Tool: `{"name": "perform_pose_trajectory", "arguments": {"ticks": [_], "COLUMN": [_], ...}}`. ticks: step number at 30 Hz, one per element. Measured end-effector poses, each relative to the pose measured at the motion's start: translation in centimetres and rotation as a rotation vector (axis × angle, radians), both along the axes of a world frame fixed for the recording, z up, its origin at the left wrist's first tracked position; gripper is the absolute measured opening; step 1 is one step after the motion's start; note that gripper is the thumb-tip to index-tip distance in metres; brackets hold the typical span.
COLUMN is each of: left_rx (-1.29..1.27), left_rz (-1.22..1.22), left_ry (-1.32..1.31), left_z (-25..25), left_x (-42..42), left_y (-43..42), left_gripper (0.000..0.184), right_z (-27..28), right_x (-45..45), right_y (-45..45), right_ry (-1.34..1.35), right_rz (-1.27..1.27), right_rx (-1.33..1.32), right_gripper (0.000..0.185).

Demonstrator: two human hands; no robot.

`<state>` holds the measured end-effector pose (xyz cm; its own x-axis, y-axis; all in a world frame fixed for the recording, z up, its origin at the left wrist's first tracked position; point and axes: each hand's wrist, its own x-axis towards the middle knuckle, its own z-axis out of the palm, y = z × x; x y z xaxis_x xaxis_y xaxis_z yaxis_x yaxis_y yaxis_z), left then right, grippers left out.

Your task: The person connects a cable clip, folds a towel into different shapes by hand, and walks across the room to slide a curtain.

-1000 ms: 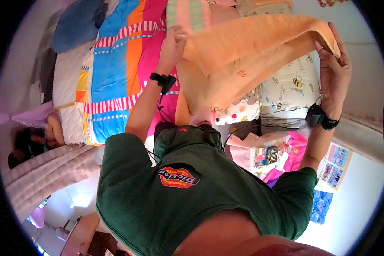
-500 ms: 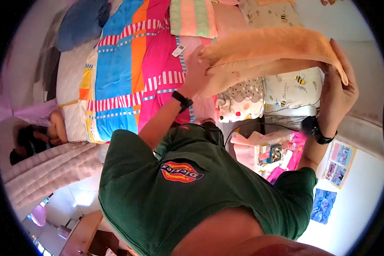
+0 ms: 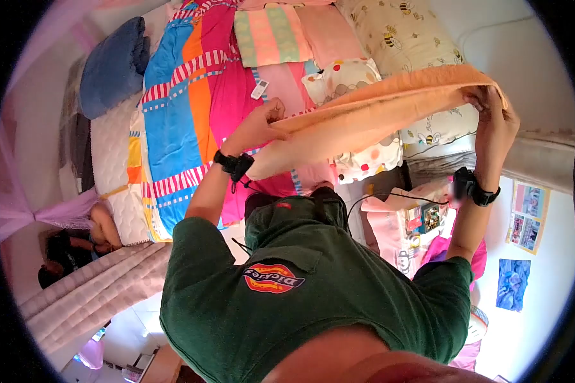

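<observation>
An orange-peach cloth (image 3: 390, 105) hangs stretched in a long folded strip between my two hands, above the bed. My left hand (image 3: 257, 126) pinches its left end, with the fingers closed on the edge. At the right end my right hand (image 3: 497, 121) grips the cloth, its thumb and fingers closed round the fold. Below and behind the cloth are a dotted pillow (image 3: 342, 78) and a pillow printed with bees (image 3: 396, 38). A small white remote (image 3: 260, 89) lies on the bedding just above my left hand.
A striped folded cloth (image 3: 273, 36), a multicoloured quilt (image 3: 172, 121) and a blue folded item (image 3: 114, 67) lie on the bed. Another person (image 3: 76, 246) is at the far left beside a curtain (image 3: 102, 281). Small boxes (image 3: 425, 218) stand at the right; a black cable runs nearby.
My left hand has moved left and my right hand slightly left, drawing the cloth into a longer, narrower strip that now slopes down to the left. The view has shifted, showing more of the pillows.
</observation>
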<state>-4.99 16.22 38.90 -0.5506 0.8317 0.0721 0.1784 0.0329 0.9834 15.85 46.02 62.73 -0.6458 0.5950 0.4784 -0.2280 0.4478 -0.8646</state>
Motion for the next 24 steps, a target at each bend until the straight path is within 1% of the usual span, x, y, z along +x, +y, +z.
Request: {"name": "perform_pose_trajectory", "arguments": {"ticks": [1, 2, 3, 4, 5, 6, 7, 8, 9, 10, 11, 12, 14, 15, 16, 18, 20, 21, 22, 23, 24], "left_rx": [0.072, 0.071, -0.042, -0.156, -0.157, -0.365, -0.578, -0.582, -0.535, -0.491, -0.450, -0.407, -0.218, -0.155, -0.088, -0.005, 0.164, 0.121, 0.078, 0.091, 0.128], "left_rz": [-0.085, -0.083, -0.123, -0.162, -0.152, -0.248, -0.339, -0.319, -0.270, -0.229, -0.158, -0.093, 0.121, 0.228, 0.242, 0.366, 0.504, 0.601, 0.697, 0.746, 0.754], "left_ry": [-0.144, -0.143, 0.016, 0.174, 0.179, 0.248, 0.314, 0.320, 0.341, 0.358, 0.467, 0.576, 0.690, 0.705, 0.821, 0.890, 0.981, 1.119, 1.257, 1.273, 1.245], "left_z": [0.4, 0.8, 1.2, 1.8, 2.9, 4.2, 4.9, 4.3, 3.0, 2.2, 2.3, 2.5, 2.9, 4.2, 6.3, 10.2, 15.9, 17.1, 17.9, 19.8, 21.0], "left_x": [-0.2, -0.6, -1.3, -1.8, -2.4, -2.9, -3.6, -4.7, -6.1, -7.4, -8.8, -10.6, -14.6, -16.4, -18.5, -22.3, -22.4, -24.4, -26.1, -25.6, -24.7], "left_y": [-0.7, -1.7, -3.0, -4.3, -5.6, -7.0, -8.1, -8.8, -9.3, -9.5, -8.7, -7.3, -4.0, -2.4, -1.2, 1.0, 2.1, 2.4, 2.5, 2.3, 1.5], "left_gripper": [0.027, 0.027, 0.023, 0.020, 0.020, 0.019, 0.020, 0.020, 0.021, 0.022, 0.020, 0.020, 0.019, 0.019, 0.020, 0.021, 0.018, 0.021, 0.029, 0.028, 0.026], "right_z": [-0.5, -1.2, -1.8, -2.6, -3.9, -4.7, -5.2, -6.7, -7.7, -9.5, -11.1, -11.8, -12.1, -11.4, -10.4, -7.3, -3.8, -2.1, -0.5, 1.0, 1.9], "right_x": [0.5, 1.2, 1.8, 2.4, 3.4, 3.8, 4.0, 4.1, 3.6, 2.8, 1.9, 0.2, -4.0, -6.2, -8.1, -11.3, -13.4, -13.7, -13.7, -13.8, -13.6], "right_y": [0.5, 0.9, 1.1, 1.0, 1.7, 1.4, 1.0, 1.3, 1.5, 2.9, 4.8, 6.0, 8.6, 10.0, 11.3, 13.5, 15.2, 15.8, 15.0, 13.9, 13.6], "right_ry": [-0.002, -0.096, -0.189, -0.278, -0.412, -0.511, -0.612, -0.704, -0.793, -0.799, -0.805, -0.769, -0.711, -0.677, -0.623, -0.474, -0.337, -0.293, -0.205, -0.112, -0.108], "right_rz": [0.000, -0.042, -0.083, -0.099, -0.099, -0.028, 0.111, 0.117, 0.161, 0.201, 0.234, 0.212, 0.156, 0.122, 0.102, 0.076, 0.061, 0.055, 0.054, 0.052, 0.048], "right_rx": [-0.003, 0.017, 0.038, 0.133, 0.204, 0.162, 0.080, -0.001, -0.127, -0.026, 0.067, 0.056, -0.002, -0.046, -0.047, -0.030, 0.012, 0.038, 0.033, 0.029, 0.026], "right_gripper": [0.024, 0.025, 0.027, 0.025, 0.023, 0.023, 0.021, 0.022, 0.022, 0.024, 0.026, 0.029, 0.034, 0.037, 0.039, 0.042, 0.043, 0.044, 0.043, 0.042, 0.042]}}
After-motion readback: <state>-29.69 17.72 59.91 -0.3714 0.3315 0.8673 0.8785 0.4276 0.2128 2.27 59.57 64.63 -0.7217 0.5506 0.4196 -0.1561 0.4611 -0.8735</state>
